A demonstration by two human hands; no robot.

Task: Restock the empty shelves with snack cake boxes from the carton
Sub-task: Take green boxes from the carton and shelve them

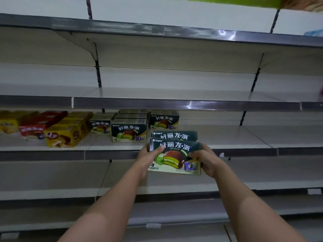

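Observation:
I hold two dark green snack cake boxes (174,154) stacked front to back, just in front of the edge of the middle shelf (244,151). My left hand (148,156) grips their left side with the thumb over the front box's face. My right hand (205,159) grips the right side the same way. Three stacks of matching green boxes (129,131) stand on that shelf just behind and to the left of the held pair. The carton is out of view.
Yellow boxes (64,131) and a red box (36,125) stand at the shelf's left end. The shelf boards above (174,103) and below (174,191) hold nothing in view. The right part of the middle shelf is bare.

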